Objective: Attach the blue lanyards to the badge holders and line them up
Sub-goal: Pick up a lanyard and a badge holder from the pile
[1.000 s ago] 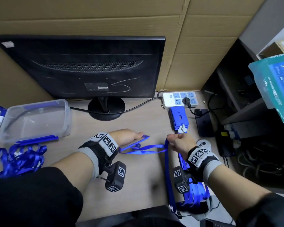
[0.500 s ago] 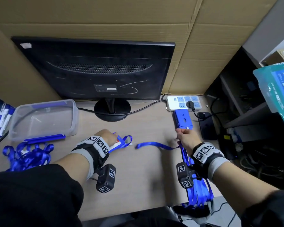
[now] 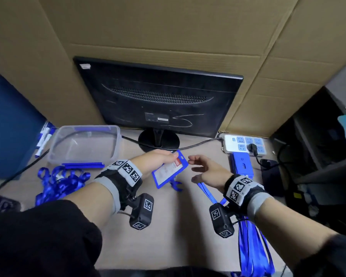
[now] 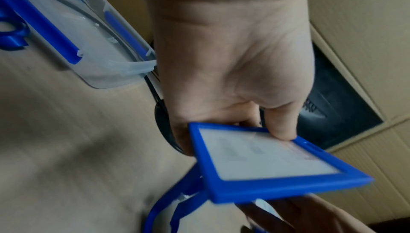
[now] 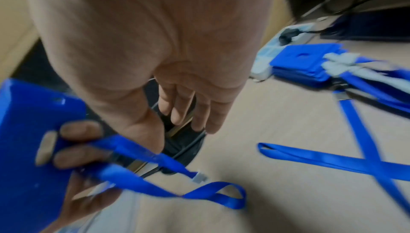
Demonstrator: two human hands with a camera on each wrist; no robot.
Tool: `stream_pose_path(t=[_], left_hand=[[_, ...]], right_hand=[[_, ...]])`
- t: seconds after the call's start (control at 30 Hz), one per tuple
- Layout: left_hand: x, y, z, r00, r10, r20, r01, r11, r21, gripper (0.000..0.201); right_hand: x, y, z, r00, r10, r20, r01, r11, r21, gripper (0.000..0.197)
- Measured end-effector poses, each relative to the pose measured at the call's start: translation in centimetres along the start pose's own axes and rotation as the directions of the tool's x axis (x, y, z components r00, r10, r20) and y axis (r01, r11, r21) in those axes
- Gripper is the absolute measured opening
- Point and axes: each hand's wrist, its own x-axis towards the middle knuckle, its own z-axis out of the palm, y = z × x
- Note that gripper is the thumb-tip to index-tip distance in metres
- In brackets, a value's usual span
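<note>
My left hand [image 3: 171,156] grips a blue badge holder [image 3: 169,170] with a white card in it, lifted above the desk's middle. In the left wrist view the thumb [image 4: 279,124] presses on the badge holder [image 4: 266,163]. A blue lanyard [image 5: 155,175] runs under the left fingers and hangs below the holder [image 5: 26,140]. My right hand [image 3: 192,162] hovers just right of the holder, its fingers [image 5: 184,110] relaxed and holding nothing. A stack of badge holders [image 3: 241,164] with lanyards attached [image 3: 252,246] lies at the right.
A heap of loose lanyards [image 3: 60,180] lies at the left, in front of a clear plastic box [image 3: 84,144]. A monitor [image 3: 158,100] stands behind, with a power strip [image 3: 244,145] and a phone [image 3: 271,176] to the right. One lanyard [image 5: 310,158] lies flat on the desk.
My left hand has raised the badge holder and brought it right, toward the centre. My right hand has left the stack's lanyard and moved left, close to the holder.
</note>
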Motion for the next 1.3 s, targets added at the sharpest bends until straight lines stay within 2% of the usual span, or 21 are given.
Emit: stream_pose_path(t=[0.07,0.1,0.17,0.27,0.37,0.5,0.53,0.67,0.73,0.8,0.83,0.9,1.0,1.1,1.2,1.3], left_hand=[[-1.3,0.8,-0.6,0.999,0.037,0.037,-0.033,0.994,-0.101,0.042],[-2.1,1.3,-1.0,0.996,0.060,0.058,-0.051,0.987,-0.152,0.037],[-3.6,2.1,-1.9,0.992,0.109,0.064,-0.095,0.976,-0.196,0.031],[-5.5,2.6,-3.8,0.989,0.144,-0.024,-0.146,0.969,-0.201,0.028],[-7.1,2.3,-5.9,0.976,0.169,-0.138,-0.200,0.946,-0.255,0.029],[-8.9,2.0,-8.5,0.957,0.187,-0.220,-0.257,0.899,-0.354,0.031],[-9.2,2.0,-9.2,0.957,0.193,-0.215,-0.264,0.885,-0.383,0.032],[-9.7,2.2,-11.5,0.972,0.176,-0.153,-0.226,0.871,-0.436,0.054],[-9.5,2.1,-13.0,0.979,0.172,-0.111,-0.204,0.876,-0.437,0.057],[-9.3,2.0,-14.9,0.978,0.167,-0.125,-0.205,0.885,-0.418,0.043],[-9.3,1.9,-16.0,0.975,0.161,-0.155,-0.212,0.889,-0.406,0.036],[-9.3,1.5,-18.8,0.956,0.141,-0.256,-0.232,0.899,-0.371,0.032],[-9.2,-0.1,-23.4,0.923,0.071,-0.377,-0.206,0.921,-0.331,0.041],[-8.9,-1.7,-27.4,0.907,0.016,-0.420,-0.171,0.927,-0.334,0.042],[-8.5,-3.5,-30.5,0.889,0.006,-0.458,-0.178,0.926,-0.333,0.041],[-8.2,-4.8,-32.5,0.870,-0.002,-0.493,-0.178,0.931,-0.318,0.031]], right_hand=[[0.7,-2.1,1.5,0.985,-0.108,0.137,0.117,0.991,-0.060,0.085],[0.8,-3.0,2.2,0.970,-0.136,0.203,0.152,0.986,-0.067,0.083],[1.1,-4.3,3.4,0.938,-0.175,0.300,0.204,0.976,-0.070,0.064],[1.6,-5.6,5.3,0.895,-0.229,0.382,0.272,0.960,-0.063,0.017],[2.1,-6.7,6.8,0.865,-0.205,0.459,0.239,0.971,-0.017,0.029],[2.1,-9.1,8.9,0.834,-0.080,0.545,0.059,0.997,0.056,0.012],[2.4,-9.5,9.5,0.833,-0.087,0.547,0.042,0.995,0.094,0.020],[3.6,-11.4,12.4,0.851,-0.211,0.482,0.199,0.977,0.078,0.038],[4.4,-12.4,13.8,0.829,-0.194,0.524,0.206,0.978,0.037,0.030],[5.5,-12.8,15.2,0.817,-0.132,0.561,0.228,0.968,-0.105,0.013],[6.4,-12.8,15.9,0.837,-0.113,0.535,0.239,0.955,-0.173,0.015],[8.3,-12.9,17.3,0.910,-0.071,0.408,0.178,0.957,-0.229,0.030],[11.1,-14.4,19.4,0.987,-0.031,0.158,0.056,0.986,-0.155,0.029],[14.1,-16.1,21.9,1.000,-0.030,0.007,0.030,0.999,-0.044,0.018],[16.5,-17.2,24.8,0.997,-0.075,-0.035,0.080,0.985,0.151,0.015],[18.6,-17.7,27.1,0.990,-0.113,-0.080,0.128,0.966,0.224,0.018]])
